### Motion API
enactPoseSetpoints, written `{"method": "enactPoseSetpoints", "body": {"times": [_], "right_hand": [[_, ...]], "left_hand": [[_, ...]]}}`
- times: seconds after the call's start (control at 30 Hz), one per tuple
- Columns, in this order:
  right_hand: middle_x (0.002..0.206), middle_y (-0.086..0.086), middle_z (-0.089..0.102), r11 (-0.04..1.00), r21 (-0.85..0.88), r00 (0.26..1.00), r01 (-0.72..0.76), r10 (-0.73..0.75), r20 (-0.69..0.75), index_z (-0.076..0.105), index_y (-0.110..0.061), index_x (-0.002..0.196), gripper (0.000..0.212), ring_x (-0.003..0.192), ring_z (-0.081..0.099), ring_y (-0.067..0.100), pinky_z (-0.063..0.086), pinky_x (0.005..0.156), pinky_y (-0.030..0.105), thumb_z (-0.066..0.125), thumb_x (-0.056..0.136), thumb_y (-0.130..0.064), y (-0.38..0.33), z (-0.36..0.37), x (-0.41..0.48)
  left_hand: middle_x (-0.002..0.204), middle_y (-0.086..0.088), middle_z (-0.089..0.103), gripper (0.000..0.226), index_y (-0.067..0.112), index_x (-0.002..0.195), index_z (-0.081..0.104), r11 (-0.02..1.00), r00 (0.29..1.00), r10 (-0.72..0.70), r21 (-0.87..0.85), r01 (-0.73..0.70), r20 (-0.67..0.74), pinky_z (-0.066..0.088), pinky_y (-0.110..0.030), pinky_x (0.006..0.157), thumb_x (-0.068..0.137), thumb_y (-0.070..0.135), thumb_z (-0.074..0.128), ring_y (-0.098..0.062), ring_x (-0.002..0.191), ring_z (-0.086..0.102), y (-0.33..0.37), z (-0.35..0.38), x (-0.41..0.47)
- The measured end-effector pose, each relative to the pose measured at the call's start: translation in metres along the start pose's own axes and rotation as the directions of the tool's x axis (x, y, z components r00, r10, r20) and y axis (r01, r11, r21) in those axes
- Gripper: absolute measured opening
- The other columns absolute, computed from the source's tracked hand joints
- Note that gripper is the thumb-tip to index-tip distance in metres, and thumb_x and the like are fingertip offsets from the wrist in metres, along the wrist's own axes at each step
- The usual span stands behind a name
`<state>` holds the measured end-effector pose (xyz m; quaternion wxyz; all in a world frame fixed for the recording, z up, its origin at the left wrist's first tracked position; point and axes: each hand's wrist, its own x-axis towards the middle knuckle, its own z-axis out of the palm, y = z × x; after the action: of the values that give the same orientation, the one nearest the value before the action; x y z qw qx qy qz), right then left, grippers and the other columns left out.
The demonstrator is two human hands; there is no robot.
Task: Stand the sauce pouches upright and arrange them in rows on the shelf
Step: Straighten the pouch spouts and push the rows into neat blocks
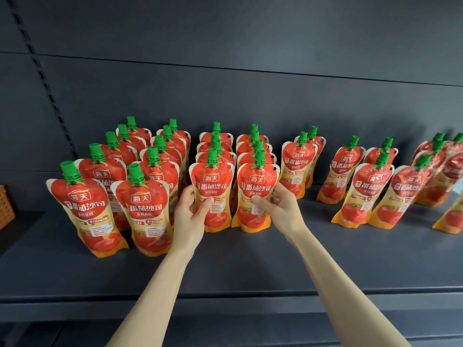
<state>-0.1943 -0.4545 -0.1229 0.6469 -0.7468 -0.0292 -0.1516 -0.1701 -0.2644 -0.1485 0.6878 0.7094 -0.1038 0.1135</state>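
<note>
Head view looks down on a dark shelf (250, 266) which carries many red sauce pouches (147, 209) with green caps. All of them stand upright, in rows that run from the front toward the dark back panel (225, 83). The two rows on the left are the longest, two rows stand in the middle, and shorter groups stand to the right with gaps between them. The pouches are not transparent, so the sauce inside does not show.

In each row the front pouch covers most of the ones behind, and only caps and upper parts are visible there. The far right pouches (448, 171) are blurred and partly cut by the picture edge, so their number cannot be told. At the left edge a woven basket (6, 209) is cut off, and what it holds cannot be seen.

The left hand (193, 211) grips the left front pouch (213, 189) of the middle rows: the thumb lies on its face and the fingers go behind its left edge. The right hand (278, 206) grips the right front pouch (258, 181) just beside it, with the thumb on the label and the fingers curled around the right edge. Both pouches stand with their bases on the shelf, between the two hands.
</note>
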Motion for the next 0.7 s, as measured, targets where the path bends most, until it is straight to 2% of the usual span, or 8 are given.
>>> {"method": "enactPoseSetpoints", "body": {"times": [0.13,0.23,0.37,0.5,0.63,0.7], "right_hand": [[0.108,-0.008,0.066,1.000,-0.007,1.000,-0.008,0.008,-0.005,0.055,-0.024,0.114,0.032,0.101,0.063,0.009,0.053,0.082,0.021,0.065,0.085,-0.015,0.0004,-0.0002,0.0005],[0.110,-0.006,0.065,1.000,-0.023,1.000,-0.018,0.018,-0.008,0.054,-0.022,0.116,0.034,0.103,0.063,0.010,0.053,0.085,0.024,0.066,0.084,-0.016,0.0004,0.0002,0.0009],[0.110,-0.006,0.065,0.999,-0.040,1.000,-0.027,0.027,-0.007,0.054,-0.021,0.116,0.034,0.102,0.063,0.010,0.052,0.082,0.020,0.065,0.084,-0.017,-0.0002,-0.0001,0.0010],[0.112,-0.003,0.065,0.998,-0.046,0.999,-0.038,0.037,-0.020,0.054,-0.019,0.117,0.036,0.103,0.063,0.012,0.053,0.081,0.019,0.067,0.084,-0.017,-0.0013,0.0001,0.0008],[0.116,0.002,0.065,0.997,-0.040,0.997,-0.062,0.060,-0.044,0.052,-0.015,0.118,0.040,0.105,0.064,0.015,0.054,0.087,0.029,0.069,0.082,-0.017,-0.0007,-0.0004,-0.0006],[0.114,0.000,0.065,0.996,-0.067,0.996,-0.058,0.054,-0.069,0.051,-0.015,0.116,0.038,0.103,0.064,0.013,0.054,0.086,0.029,0.069,0.082,-0.019,-0.0016,-0.0013,-0.0034]], "left_hand": [[0.114,0.015,0.059,0.034,0.028,0.123,0.047,1.000,1.000,-0.002,-0.006,0.002,0.009,0.048,-0.009,0.075,0.090,0.023,0.058,0.001,0.107,0.056,-0.0015,-0.0017,0.0008],[0.113,0.020,0.056,0.035,0.029,0.123,0.046,1.000,1.000,-0.017,0.013,0.017,0.013,0.045,-0.007,0.073,0.090,0.024,0.058,0.005,0.104,0.054,0.0005,-0.0015,0.0014],[0.111,0.022,0.056,0.034,0.032,0.121,0.045,0.999,0.999,-0.032,0.015,0.031,0.022,0.044,-0.003,0.072,0.090,0.024,0.058,0.008,0.101,0.054,0.0014,-0.0019,0.0010],[0.120,0.011,0.058,0.040,0.027,0.127,0.045,0.999,0.999,-0.033,0.010,0.033,0.007,0.047,-0.019,0.088,0.090,0.026,0.059,-0.003,0.110,0.055,-0.0013,-0.0020,0.0011],[0.119,0.014,0.055,0.049,0.025,0.132,0.040,0.999,0.999,-0.026,0.033,0.027,-0.023,0.044,-0.007,0.078,0.089,0.023,0.061,-0.001,0.108,0.054,0.0018,0.0004,-0.0045],[0.122,0.015,0.054,0.050,0.023,0.133,0.040,0.998,0.999,0.014,0.062,-0.012,-0.039,0.041,-0.001,0.077,0.088,0.022,0.062,0.002,0.111,0.051,0.0022,0.0000,-0.0083]]}}
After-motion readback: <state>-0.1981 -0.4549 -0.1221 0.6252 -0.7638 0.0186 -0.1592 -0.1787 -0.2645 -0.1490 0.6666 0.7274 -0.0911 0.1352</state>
